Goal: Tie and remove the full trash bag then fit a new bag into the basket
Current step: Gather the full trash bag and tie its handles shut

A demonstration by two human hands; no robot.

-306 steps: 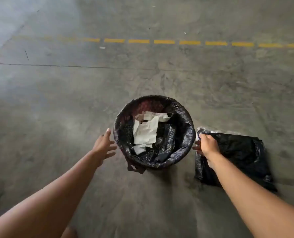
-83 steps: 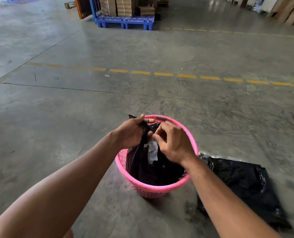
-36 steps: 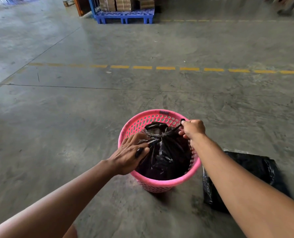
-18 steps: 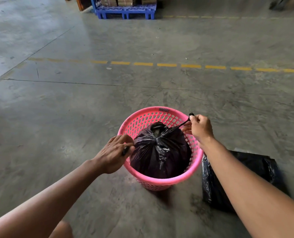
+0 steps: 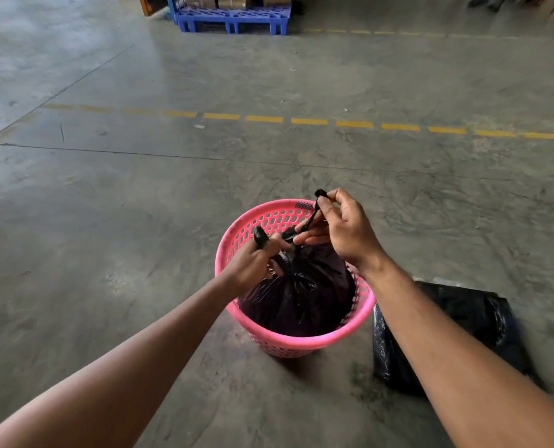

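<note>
A pink perforated basket [image 5: 296, 342] stands on the concrete floor. Inside it sits the full black trash bag [image 5: 301, 299], gathered to a neck at the top. My left hand [image 5: 253, 263] is closed on one twisted tail of the bag, which sticks up past my fingers. My right hand [image 5: 343, 231] pinches the other tail between thumb and fingers, just above the neck. Both hands are close together over the basket's middle. A folded new black bag [image 5: 476, 321] lies flat on the floor right of the basket, partly hidden by my right forearm.
A dashed yellow line [image 5: 308, 121] crosses the floor beyond the basket. A blue pallet [image 5: 232, 19] stacked with cardboard boxes stands far back. Bare concrete floor surrounds the basket on the left and in front.
My hands, pulled apart with the tails stretched half a second ago, have come together above the bag's neck. Earlier the bag rim was peeled off the basket and gathered shut.
</note>
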